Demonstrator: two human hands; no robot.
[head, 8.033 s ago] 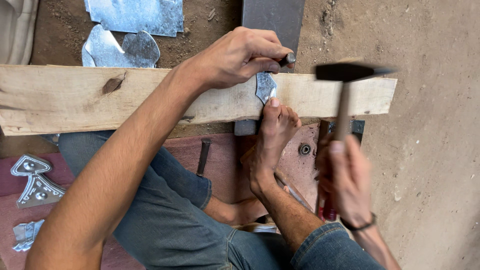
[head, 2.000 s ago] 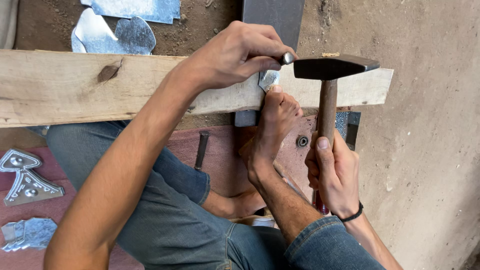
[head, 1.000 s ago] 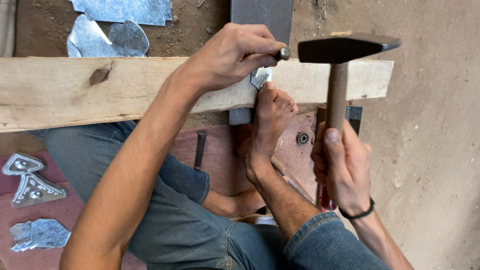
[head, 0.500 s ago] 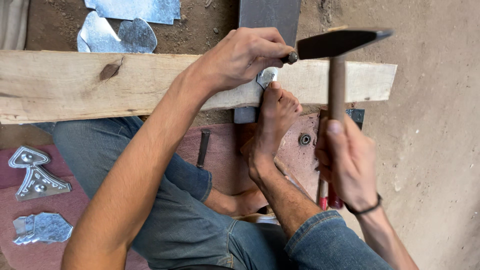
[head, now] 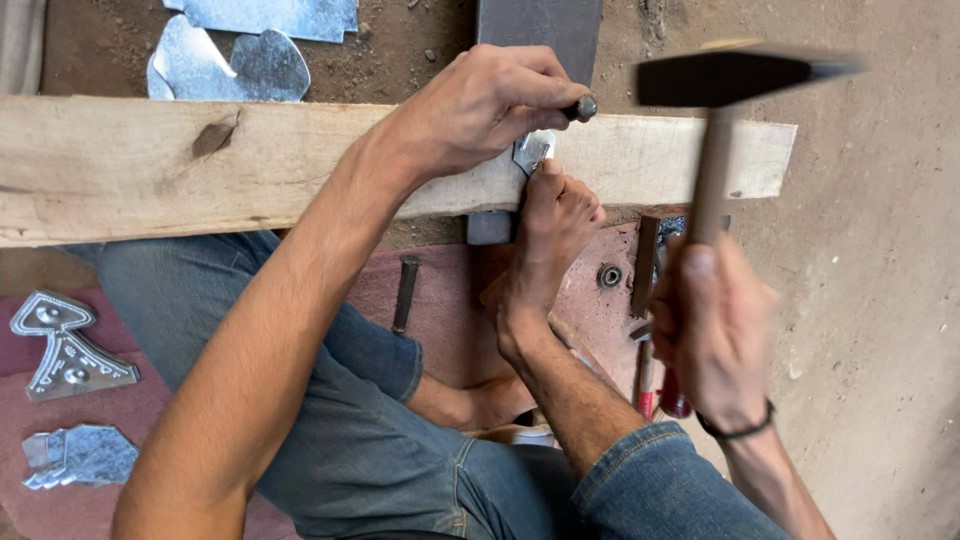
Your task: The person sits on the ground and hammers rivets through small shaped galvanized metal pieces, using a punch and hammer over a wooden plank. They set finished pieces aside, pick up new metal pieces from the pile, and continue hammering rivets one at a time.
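The left hand is closed around a metal punch over the small metal piece at its 5 o'clock, while the right hand grips the raised hammer at the piece's 2 o'clock.

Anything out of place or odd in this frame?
Yes: a bare foot pins the small metal piece to the wooden plank, toes right beside the punch in the left hand, while the right hand holds the hammer raised above.

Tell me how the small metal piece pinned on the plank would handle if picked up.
The small metal piece looks like thin sheet, so probably light and easily bent. Its cut edges may be sharp. A foot pins it to the plank, suggesting it slides easily.
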